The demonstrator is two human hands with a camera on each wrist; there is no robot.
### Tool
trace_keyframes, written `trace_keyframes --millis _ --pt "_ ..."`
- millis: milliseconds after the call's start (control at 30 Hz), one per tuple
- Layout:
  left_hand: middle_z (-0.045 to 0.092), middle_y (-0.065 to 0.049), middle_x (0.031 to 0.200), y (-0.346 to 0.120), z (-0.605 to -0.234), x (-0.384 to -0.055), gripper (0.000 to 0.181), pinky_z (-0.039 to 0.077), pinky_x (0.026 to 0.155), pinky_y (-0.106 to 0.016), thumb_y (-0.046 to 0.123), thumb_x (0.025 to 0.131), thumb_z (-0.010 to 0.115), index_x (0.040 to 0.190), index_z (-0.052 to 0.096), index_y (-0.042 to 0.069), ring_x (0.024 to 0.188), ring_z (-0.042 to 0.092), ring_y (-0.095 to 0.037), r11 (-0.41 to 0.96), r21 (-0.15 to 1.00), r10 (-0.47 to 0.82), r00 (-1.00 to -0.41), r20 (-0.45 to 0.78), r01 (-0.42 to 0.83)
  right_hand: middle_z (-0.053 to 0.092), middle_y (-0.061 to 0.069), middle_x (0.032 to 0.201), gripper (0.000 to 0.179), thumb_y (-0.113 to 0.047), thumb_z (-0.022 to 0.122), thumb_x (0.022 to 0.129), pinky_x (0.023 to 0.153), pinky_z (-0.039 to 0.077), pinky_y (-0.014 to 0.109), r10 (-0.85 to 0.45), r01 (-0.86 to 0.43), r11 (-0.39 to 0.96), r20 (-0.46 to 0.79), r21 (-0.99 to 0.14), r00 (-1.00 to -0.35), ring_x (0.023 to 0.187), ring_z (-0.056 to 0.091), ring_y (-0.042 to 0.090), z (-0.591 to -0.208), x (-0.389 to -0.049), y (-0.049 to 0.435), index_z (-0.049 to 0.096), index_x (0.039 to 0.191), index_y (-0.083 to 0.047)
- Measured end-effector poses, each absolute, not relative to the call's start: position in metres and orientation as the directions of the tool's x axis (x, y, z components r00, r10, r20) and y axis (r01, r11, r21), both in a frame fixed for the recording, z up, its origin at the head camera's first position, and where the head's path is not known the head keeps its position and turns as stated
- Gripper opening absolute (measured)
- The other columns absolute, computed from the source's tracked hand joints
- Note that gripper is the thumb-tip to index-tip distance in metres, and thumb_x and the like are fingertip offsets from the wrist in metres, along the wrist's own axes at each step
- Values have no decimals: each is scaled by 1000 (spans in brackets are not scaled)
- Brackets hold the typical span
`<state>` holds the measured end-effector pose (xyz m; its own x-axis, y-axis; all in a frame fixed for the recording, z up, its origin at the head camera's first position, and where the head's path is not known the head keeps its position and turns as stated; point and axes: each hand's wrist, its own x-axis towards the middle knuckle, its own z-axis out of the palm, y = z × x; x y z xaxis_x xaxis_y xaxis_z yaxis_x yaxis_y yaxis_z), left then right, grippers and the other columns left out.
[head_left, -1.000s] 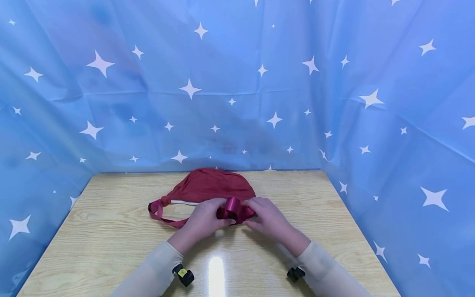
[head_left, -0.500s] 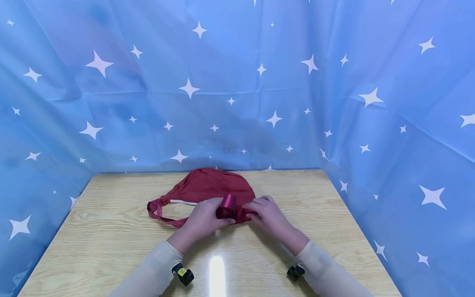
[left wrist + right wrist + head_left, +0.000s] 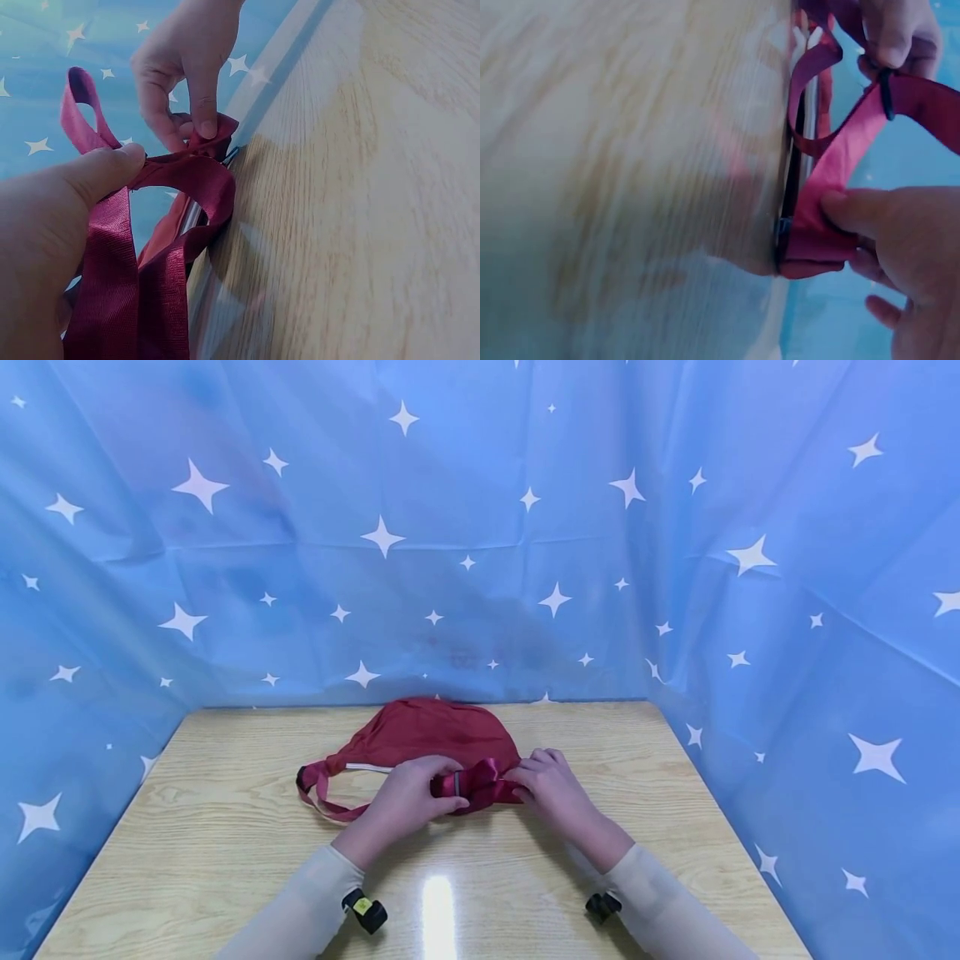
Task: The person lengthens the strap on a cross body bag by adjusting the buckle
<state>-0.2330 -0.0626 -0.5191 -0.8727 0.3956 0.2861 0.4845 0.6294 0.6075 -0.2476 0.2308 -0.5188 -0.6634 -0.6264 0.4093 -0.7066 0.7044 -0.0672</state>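
Note:
A dark red waist bag (image 3: pixel 442 731) lies near the back of the table, a white zip (image 3: pixel 367 767) along its front. My left hand (image 3: pixel 411 792) pinches the bag's shiny red strap (image 3: pixel 844 142) between thumb and fingers beside a dark strap slider (image 3: pixel 886 94). To the right of it, my right hand (image 3: pixel 553 792) grips the strap by the bag's right end; its thumb presses on the webbing in the right wrist view. Between the hands the strap bends into loops (image 3: pixel 217 191). The bag's lower right part is hidden behind strap and fingers.
A pale wooden table (image 3: pixel 225 843) carries the bag. Behind and at both sides hangs a blue curtain (image 3: pixel 480 527) with white stars. At the bag's left end another strap length (image 3: pixel 322 789) with a black buckle (image 3: pixel 302 777) curls on the table.
The strap loop that stood up by my left fingers has dropped and spread toward the right, and the slider now shows. My right hand has shifted slightly right with the strap.

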Motion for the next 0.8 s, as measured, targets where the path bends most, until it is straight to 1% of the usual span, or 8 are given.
trace_keyframes --millis 100,267,367,533,600,700,800 --pt "78 9 119 -63 -520 -234 46 59 95 -38 40 88 97 126 79 24 106 69 -10 623 607 400 -868 295 493 80 -1 104 27 -13 95 88 95 49 50 -620 -695 714 385 -82 -683 93 60 20 -517 -247 228 83 112 -16" --pt "79 6 120 -63 -521 -234 45 59 96 -40 38 87 97 125 80 22 109 71 -12 614 603 401 -859 319 510 79 1 109 26 -24 92 94 99 49 50 -602 -677 716 340 -172 -722 102 67 22 -516 -246 220 78 116 -15" --pt "78 8 120 -64 -520 -234 45 59 96 -39 38 86 98 125 80 23 110 71 -12 615 601 394 -860 326 510 78 -1 105 21 -22 89 97 98 49 49 -600 -675 703 323 -225 -732 100 71 20 -516 -247 215 75 110 -16" --pt "78 10 120 -65 -519 -234 46 59 97 -39 39 87 98 126 80 24 110 71 -10 616 605 392 -862 321 505 77 -5 97 16 -15 89 96 90 49 45 -597 -686 675 344 -274 -725 92 72 13 -516 -248 211 75 102 -19" --pt "78 10 120 -66 -519 -234 45 59 97 -39 39 87 98 126 80 24 110 71 -11 617 602 391 -861 325 508 78 -6 97 16 -13 89 95 88 48 44 -597 -693 667 360 -274 -717 92 72 12 -516 -248 212 77 103 -19" --pt "78 8 121 -67 -518 -234 46 59 98 -40 39 87 98 126 80 23 111 71 -12 621 595 387 -860 333 510 79 -5 99 19 -10 89 94 87 48 44 -606 -703 670 372 -238 -703 93 74 12 -515 -248 215 81 110 -18" --pt "78 6 124 -68 -516 -234 49 59 100 -41 39 86 98 129 80 21 114 72 -15 622 602 376 -866 331 500 81 -2 103 26 -9 91 92 89 49 45 -622 -704 694 364 -154 -693 95 75 15 -514 -248 219 83 116 -16"
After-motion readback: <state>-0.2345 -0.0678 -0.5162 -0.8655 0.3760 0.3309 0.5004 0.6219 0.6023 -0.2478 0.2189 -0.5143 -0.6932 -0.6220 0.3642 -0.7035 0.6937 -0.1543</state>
